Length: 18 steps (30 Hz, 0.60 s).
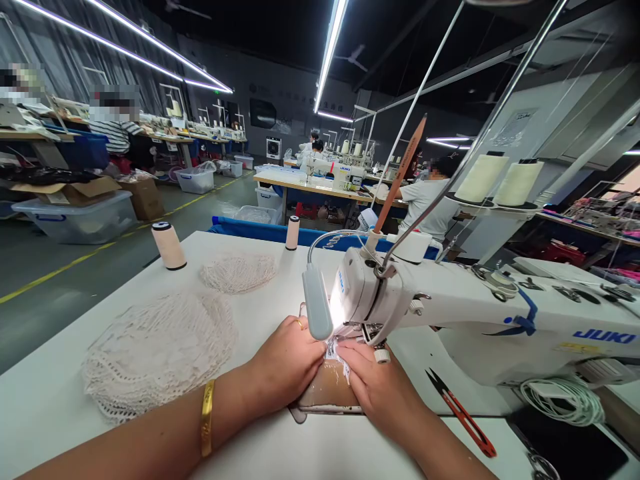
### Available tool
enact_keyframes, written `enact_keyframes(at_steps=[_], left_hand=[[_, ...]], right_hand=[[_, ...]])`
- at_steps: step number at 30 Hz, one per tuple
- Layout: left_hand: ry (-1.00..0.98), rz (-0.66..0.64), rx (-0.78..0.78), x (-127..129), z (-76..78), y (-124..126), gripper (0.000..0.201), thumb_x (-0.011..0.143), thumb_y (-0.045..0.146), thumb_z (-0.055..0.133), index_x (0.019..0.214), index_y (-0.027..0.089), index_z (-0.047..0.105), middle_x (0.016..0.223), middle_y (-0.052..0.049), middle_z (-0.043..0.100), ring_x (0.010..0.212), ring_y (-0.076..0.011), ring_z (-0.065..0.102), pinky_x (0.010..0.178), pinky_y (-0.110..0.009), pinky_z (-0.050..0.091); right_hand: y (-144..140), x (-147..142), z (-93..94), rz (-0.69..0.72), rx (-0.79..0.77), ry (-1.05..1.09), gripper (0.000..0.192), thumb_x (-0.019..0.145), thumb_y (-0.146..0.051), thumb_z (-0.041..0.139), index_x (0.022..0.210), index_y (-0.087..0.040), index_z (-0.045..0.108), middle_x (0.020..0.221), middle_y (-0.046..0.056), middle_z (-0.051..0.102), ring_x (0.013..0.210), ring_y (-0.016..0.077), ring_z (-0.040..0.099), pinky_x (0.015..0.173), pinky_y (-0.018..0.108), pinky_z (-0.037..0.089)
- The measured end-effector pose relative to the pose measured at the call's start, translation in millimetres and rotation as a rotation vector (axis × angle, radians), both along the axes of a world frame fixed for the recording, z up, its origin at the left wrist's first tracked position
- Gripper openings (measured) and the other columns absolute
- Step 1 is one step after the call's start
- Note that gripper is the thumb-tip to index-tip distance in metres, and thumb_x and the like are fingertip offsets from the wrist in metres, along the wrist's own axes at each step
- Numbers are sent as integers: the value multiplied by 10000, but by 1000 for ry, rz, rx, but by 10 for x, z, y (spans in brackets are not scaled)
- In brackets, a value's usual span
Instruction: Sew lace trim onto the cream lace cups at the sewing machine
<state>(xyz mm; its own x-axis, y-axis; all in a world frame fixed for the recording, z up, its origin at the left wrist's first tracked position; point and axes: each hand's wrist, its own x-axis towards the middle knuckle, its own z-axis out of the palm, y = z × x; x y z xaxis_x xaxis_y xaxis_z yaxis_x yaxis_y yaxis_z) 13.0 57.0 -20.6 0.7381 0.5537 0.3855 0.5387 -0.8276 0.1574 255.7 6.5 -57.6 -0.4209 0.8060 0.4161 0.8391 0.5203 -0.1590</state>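
Observation:
A small piece of white lace fabric (346, 371) lies under the needle area of a white sewing machine (440, 300), lit by a grey clip lamp (317, 303). My left hand (293, 363) is closed, its fingertips pressing the fabric's left side beside the presser foot. From the other side, my right hand (375, 380) grips the fabric's edge, fingers together near the needle. Fingertips and machine parts hide much of the fabric. Left of my left hand rests a pile of cream lace pieces (155, 353), with a smaller lace pile (239, 272) behind it.
Orange-handled thread snips (463, 413) lie right of my right hand. Two peach thread spools, a left one (169, 247) and a farther one (293, 233), stand on the white table (240, 447). A pale cord coil (563, 401) sits at right. Other people work at machines beyond.

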Motion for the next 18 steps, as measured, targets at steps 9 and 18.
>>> enact_keyframes(at_steps=[9, 18], left_hand=[[-328, 200, -401, 70, 123, 203, 160, 935, 206, 526, 803, 217, 616, 928, -59, 702, 863, -254, 622, 861, -393, 530], [-495, 311, -617, 379, -33, 640, 333, 755, 279, 890, 713, 205, 568, 833, -41, 636, 891, -274, 628, 887, -420, 527]], right_hand=[[30, -5, -29, 0, -11, 14, 516, 1014, -84, 472, 1449, -226, 710, 1318, 145, 754, 1182, 286, 722, 966, 430, 657], [87, -7, -99, 44, 39, 16, 545, 990, -61, 465, 1445, -260, 690, 1401, 113, 737, 1232, 282, 713, 952, 385, 655]])
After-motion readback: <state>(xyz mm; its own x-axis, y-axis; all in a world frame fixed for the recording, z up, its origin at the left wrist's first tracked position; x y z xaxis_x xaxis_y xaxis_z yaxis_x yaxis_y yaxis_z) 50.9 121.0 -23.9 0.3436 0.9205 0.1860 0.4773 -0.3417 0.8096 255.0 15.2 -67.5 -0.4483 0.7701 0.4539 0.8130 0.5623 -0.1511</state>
